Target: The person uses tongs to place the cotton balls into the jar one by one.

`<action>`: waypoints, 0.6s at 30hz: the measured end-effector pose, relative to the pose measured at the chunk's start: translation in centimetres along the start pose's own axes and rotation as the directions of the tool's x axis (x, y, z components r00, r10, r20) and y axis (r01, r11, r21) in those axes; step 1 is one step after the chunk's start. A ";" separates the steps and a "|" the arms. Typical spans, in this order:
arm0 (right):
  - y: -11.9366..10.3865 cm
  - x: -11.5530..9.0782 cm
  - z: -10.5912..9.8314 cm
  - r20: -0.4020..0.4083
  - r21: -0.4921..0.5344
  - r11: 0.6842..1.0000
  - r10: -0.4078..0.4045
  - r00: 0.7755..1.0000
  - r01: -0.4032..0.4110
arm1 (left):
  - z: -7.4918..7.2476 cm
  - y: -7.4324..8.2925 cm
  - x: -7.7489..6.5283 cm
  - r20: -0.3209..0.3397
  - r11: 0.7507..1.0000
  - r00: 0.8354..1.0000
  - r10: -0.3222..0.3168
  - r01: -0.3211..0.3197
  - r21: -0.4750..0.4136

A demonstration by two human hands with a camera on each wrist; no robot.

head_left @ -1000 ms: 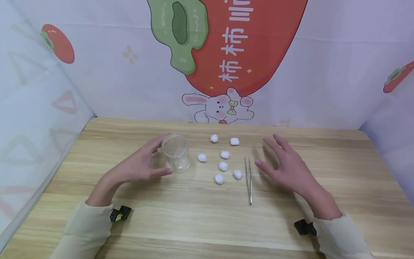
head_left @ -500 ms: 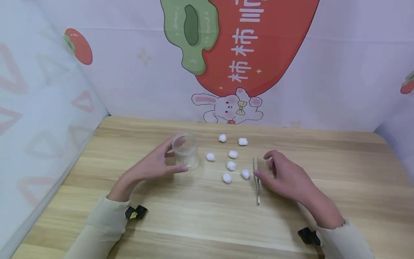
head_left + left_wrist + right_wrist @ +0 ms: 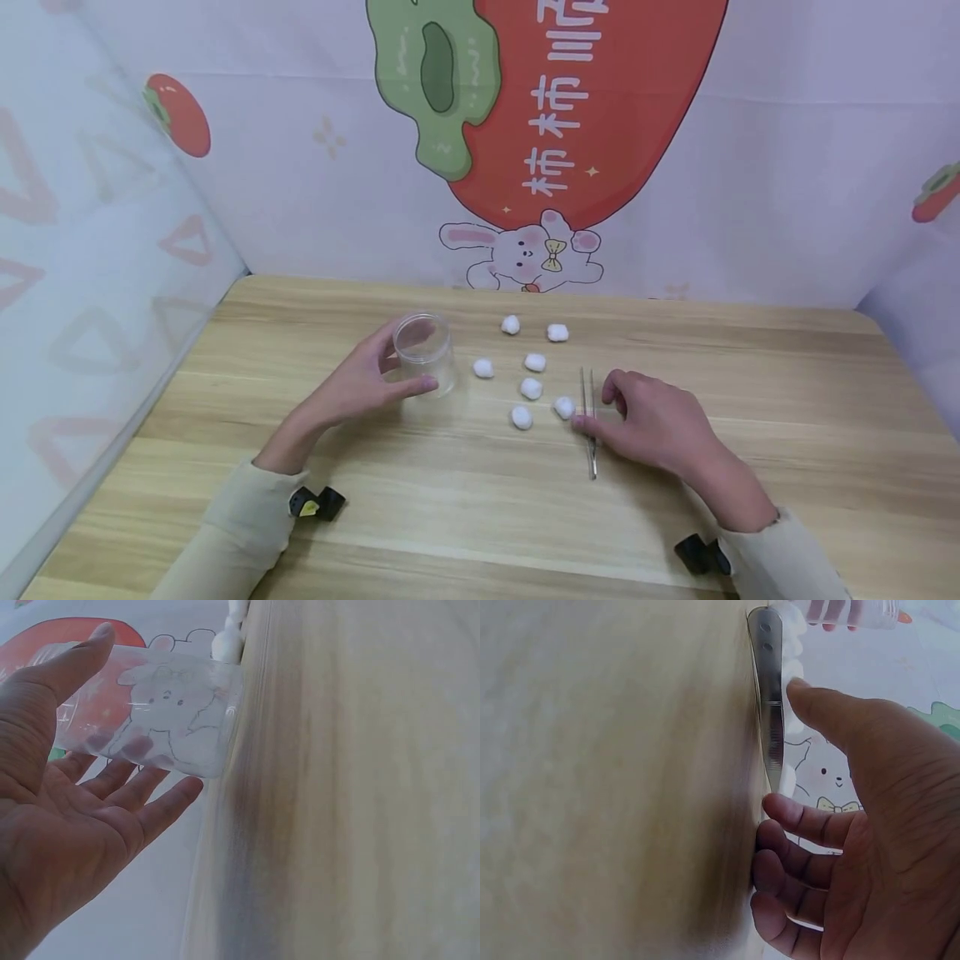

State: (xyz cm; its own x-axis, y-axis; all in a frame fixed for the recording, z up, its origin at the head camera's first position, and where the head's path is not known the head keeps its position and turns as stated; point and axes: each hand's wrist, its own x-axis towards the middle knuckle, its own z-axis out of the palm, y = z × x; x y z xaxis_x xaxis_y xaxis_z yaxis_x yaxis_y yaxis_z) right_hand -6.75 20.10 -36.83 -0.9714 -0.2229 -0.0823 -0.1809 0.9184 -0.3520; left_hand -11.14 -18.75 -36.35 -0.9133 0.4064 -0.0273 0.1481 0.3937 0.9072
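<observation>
A clear round jar stands on the wooden table at the left of the cotton balls. My left hand is curved round it, thumb on the near side and fingers behind, seen through the clear wall in the left wrist view. Metal tweezers lie on the table with their tips pointing away from me. Over them comes my right hand, its thumb above the tweezers and its bent fingers to their right. In the right wrist view the tweezers lie flat between the spread thumb and the fingertips.
Several white cotton balls are scattered between the jar and the tweezers; one cotton ball lies right beside the tweezers. A printed cloth hangs behind the table's back edge.
My left hand has closed in round the jar. My right hand has come down and left to the tweezers, its fingers bending. The head view has shifted a little.
</observation>
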 end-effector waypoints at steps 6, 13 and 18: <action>0.1 -0.1 -0.4 0.028 -0.026 0.999 -0.031 0.999 0.032 | 0.0 -0.2 0.1 0.009 1.000 1.000 -0.002 0.002 0.011; 0.2 -0.2 -0.9 0.033 -0.026 0.998 -0.059 0.998 0.060 | 0.0 -0.3 0.2 0.005 0.999 1.000 -0.018 0.018 0.038; 0.3 -0.1 -1.0 0.005 -0.005 0.999 -0.050 0.999 0.050 | 0.1 -0.1 0.2 -0.001 0.999 1.000 -0.023 0.023 0.050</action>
State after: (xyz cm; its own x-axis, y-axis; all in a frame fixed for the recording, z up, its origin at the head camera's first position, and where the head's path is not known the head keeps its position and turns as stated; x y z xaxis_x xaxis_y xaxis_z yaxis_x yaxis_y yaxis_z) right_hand -6.81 20.74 -36.04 -0.9602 -0.2706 -0.0691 -0.2305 0.9077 -0.3508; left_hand -11.25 -18.62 -36.55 -0.9169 0.3963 -0.0473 0.1459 0.4432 0.8845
